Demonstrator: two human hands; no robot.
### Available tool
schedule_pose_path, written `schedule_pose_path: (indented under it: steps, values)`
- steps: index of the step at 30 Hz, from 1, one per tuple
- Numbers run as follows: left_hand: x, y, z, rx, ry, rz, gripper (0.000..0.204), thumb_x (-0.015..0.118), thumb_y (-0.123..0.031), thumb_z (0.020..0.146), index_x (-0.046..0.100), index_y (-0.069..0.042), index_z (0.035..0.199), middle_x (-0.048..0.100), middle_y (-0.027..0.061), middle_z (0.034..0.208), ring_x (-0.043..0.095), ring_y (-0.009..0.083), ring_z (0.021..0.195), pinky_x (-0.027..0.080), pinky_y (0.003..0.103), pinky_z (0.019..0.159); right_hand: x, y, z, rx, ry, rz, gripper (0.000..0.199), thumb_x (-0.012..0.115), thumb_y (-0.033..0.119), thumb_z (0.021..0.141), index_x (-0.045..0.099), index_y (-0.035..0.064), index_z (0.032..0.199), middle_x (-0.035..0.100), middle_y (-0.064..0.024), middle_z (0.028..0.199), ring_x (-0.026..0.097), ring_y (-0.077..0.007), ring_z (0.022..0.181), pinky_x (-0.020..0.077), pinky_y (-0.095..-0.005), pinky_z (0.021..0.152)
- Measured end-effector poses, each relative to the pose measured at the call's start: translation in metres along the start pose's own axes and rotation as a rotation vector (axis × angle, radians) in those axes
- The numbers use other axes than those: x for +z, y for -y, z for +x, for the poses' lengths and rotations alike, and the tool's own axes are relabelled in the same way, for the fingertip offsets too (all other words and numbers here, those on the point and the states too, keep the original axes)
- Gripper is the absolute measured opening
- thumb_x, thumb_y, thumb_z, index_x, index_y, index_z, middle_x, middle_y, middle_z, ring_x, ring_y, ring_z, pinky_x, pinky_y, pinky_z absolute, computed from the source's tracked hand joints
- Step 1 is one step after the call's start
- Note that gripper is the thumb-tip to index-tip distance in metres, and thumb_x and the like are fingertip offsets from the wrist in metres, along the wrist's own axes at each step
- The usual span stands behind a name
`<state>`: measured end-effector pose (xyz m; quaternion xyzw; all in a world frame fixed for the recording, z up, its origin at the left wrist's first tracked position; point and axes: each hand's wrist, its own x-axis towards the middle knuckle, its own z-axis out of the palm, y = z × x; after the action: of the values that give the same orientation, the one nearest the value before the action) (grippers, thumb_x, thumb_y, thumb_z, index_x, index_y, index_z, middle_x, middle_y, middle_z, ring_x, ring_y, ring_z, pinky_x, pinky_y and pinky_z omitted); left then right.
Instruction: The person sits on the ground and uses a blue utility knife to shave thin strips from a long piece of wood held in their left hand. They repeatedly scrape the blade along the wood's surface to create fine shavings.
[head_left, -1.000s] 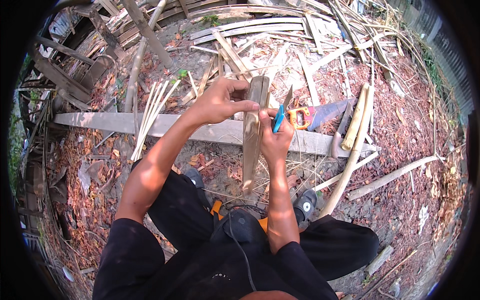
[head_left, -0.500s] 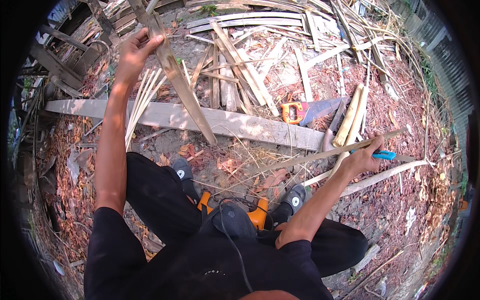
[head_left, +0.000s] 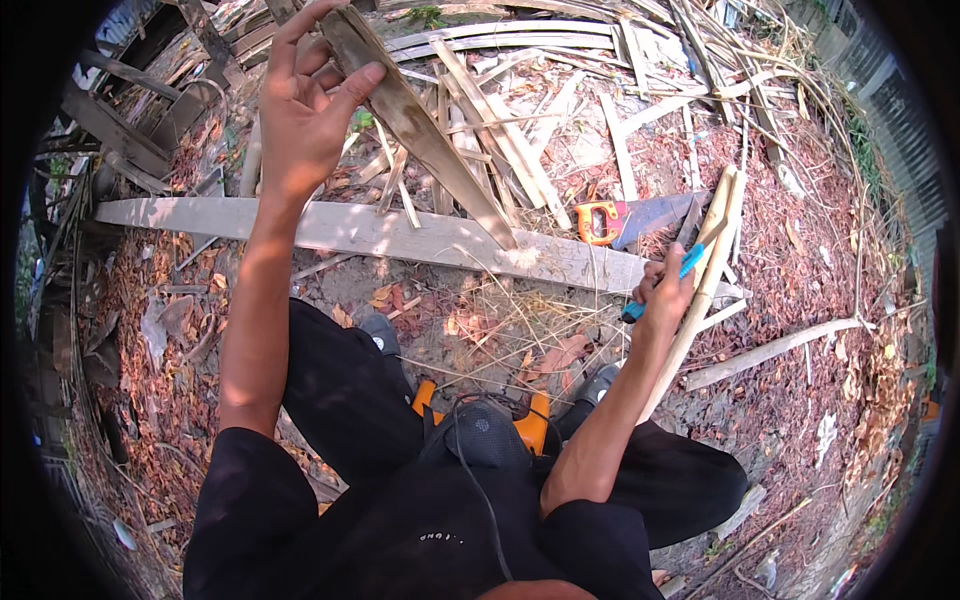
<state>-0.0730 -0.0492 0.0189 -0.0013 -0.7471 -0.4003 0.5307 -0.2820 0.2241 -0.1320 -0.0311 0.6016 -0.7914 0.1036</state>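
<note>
Over littered ground [head_left: 780,430], left hand [head_left: 308,128] grasps weathered board [head_left: 415,115]; right hand [head_left: 665,290], its strip gone, grips blue knife [head_left: 690,261] alone.

My left grip [head_left: 308,130] holds a weathered wooden piece [head_left: 420,115] slanting toward the long grey plank [head_left: 370,234]; my right grip [head_left: 664,290] wraps a blue-handled knife [head_left: 692,260], near the orange-handled saw [head_left: 645,218] and two pale poles [head_left: 734,205].

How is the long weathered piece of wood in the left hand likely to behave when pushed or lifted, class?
The piece of wood is probably stiff: it stays straight though the left hand holds it near one end. That off-centre hold may make its far end dip. Its broad face suggests sliding rather than rolling.
</note>
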Motion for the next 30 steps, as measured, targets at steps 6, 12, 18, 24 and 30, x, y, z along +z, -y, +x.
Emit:
schedule_pose_path:
  steps: [6, 12, 18, 24, 30]
  values:
    - [0.02, -0.013, -0.018, -0.149, 0.305, 0.336, 0.026, 0.063, -0.004, 0.087, 0.064, -0.003, 0.113, 0.069, 0.0074, 0.092, 0.064, 0.0088, 0.083, 0.054, 0.023, 0.071, 0.077, -0.03, -0.112, 0.051, 0.504, -0.081, 0.026, 0.04, 0.022, 0.101, 0.046, 0.0047, 0.119, 0.041, 0.0021, 0.066, 0.033, -0.0035, 0.05, 0.0274, -0.0205, 0.044]
    - [0.017, -0.021, -0.015, -0.376, 0.348, 0.311, 0.032, 0.065, -0.013, 0.089, 0.061, -0.001, 0.118, 0.068, 0.0104, 0.098, 0.065, 0.0151, 0.09, 0.051, 0.029, 0.083, 0.103, -0.005, -0.116, -0.15, 0.521, -0.172, 0.031, 0.05, 0.027, 0.097, 0.052, 0.0028, 0.117, 0.042, 0.0041, 0.062, 0.037, -0.0033, 0.052, 0.033, -0.0209, 0.048]
    - [0.003, 0.016, -0.055, -0.871, 0.51, 0.7, 0.064, 0.047, -0.059, 0.091, 0.052, -0.008, 0.131, 0.063, 0.0116, 0.113, 0.06, 0.0195, 0.106, 0.048, 0.033, 0.086, 0.127, -0.057, -0.132, -0.009, 0.842, -0.355, 0.061, 0.079, 0.026, 0.076, 0.053, -0.0008, 0.124, 0.05, 0.0021, 0.06, 0.046, -0.0073, 0.054, 0.0407, -0.0248, 0.054]
    - [0.0, 0.018, -0.057, -0.658, 0.36, 0.264, 0.056, 0.061, -0.045, 0.089, 0.057, 0.0, 0.122, 0.065, 0.0126, 0.106, 0.063, 0.0166, 0.092, 0.052, 0.031, 0.073, 0.162, -0.088, -0.147, 0.0, 0.538, -0.167, 0.028, 0.068, 0.022, 0.086, 0.066, -0.0015, 0.101, 0.058, -0.006, 0.058, 0.049, -0.0101, 0.049, 0.04, -0.0282, 0.048]
    - [0.002, -0.028, -0.053, -0.655, 0.328, 0.342, 0.033, 0.072, -0.006, 0.081, 0.061, 0.007, 0.109, 0.068, 0.0089, 0.091, 0.063, 0.0121, 0.084, 0.052, 0.026, 0.077, 0.16, -0.048, -0.125, -0.224, 0.417, 0.048, 0.02, 0.066, 0.018, 0.089, 0.068, -0.0007, 0.094, 0.056, -0.004, 0.055, 0.047, -0.0074, 0.048, 0.0359, -0.0265, 0.045]
